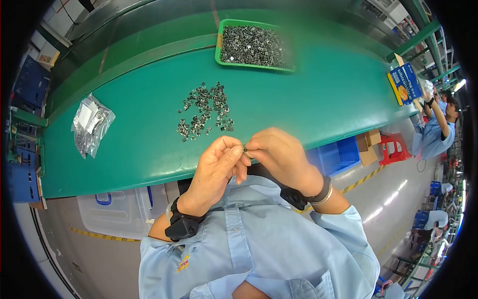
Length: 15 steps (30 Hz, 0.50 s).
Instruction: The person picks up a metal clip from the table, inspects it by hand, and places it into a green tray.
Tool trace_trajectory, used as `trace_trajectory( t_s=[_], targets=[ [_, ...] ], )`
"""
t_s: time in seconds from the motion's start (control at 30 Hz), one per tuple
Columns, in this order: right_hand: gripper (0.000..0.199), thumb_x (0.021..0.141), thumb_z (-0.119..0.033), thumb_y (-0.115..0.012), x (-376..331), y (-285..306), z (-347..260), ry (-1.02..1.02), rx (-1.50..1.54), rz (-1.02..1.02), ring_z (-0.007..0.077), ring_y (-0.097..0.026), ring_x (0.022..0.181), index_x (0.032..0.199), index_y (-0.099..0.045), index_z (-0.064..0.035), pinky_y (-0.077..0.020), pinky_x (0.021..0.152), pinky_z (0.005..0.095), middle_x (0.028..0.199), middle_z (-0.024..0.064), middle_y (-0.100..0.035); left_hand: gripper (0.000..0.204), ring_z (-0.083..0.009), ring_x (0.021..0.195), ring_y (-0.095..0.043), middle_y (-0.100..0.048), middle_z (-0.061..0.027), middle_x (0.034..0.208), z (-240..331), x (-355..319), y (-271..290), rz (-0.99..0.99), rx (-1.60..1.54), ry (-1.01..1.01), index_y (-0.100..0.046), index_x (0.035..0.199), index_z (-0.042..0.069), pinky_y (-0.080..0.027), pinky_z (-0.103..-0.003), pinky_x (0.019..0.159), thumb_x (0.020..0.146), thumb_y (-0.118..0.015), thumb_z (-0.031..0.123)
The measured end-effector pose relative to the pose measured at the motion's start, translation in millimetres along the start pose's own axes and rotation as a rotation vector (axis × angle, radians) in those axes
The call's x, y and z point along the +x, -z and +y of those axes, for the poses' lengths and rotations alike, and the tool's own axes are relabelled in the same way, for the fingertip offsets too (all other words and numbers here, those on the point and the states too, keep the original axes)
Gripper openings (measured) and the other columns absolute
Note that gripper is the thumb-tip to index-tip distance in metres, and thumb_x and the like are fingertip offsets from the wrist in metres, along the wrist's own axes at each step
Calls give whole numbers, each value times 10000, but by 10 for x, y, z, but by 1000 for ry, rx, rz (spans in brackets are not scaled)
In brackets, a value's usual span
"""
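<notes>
My left hand (219, 167) and my right hand (281, 154) meet in front of my chest, just past the near edge of the green table (134, 154). Between their pinched fingertips is a small dark metal part (244, 149); the fingers cover most of it. Farther out on the tabletop lies a loose pile of small silvery metal parts (204, 107). A green tray (219, 57) full of many similar small parts stands behind the pile.
To the left lies a clear plastic bag (92, 127) with small parts and a white label. A blue and yellow box (406, 84) stands at the right end. Below are a blue bin (338, 155), a red stool (395, 148) and a clear lidded box (114, 214). A co-worker (435, 127) is at far right.
</notes>
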State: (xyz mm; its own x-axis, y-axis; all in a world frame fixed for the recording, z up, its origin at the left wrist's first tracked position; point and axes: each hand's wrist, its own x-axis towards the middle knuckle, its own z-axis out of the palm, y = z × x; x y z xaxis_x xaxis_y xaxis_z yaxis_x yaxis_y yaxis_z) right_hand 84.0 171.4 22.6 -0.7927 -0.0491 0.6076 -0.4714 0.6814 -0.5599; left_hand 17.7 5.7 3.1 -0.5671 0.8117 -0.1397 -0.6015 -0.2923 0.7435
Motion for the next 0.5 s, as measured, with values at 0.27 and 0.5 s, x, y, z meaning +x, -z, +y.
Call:
trace_trajectory(
  t_s=[0.27,0.5],
  targets=[
    [207,716,6,-697,-45,-33,32,3,19,40,256,-617,739,891,-594,-37,-496,617,325,840,88,-634,180,-128,613,-559,-589,-90,845,9,-10,-52,4,-22,-6,-492,985,15,-440,-258,535,965,-474,193],
    [224,718,20,-696,-81,-69,16,8,30,58,252,-616,737,908,-594,-41,-494,609,320,832,86,-629,168,-139,610,-561,-603,-89,821,-29,10,-10,-23,-58,-24,-505,943,32,-438,-263,531,944,-521,200]
  ],
)
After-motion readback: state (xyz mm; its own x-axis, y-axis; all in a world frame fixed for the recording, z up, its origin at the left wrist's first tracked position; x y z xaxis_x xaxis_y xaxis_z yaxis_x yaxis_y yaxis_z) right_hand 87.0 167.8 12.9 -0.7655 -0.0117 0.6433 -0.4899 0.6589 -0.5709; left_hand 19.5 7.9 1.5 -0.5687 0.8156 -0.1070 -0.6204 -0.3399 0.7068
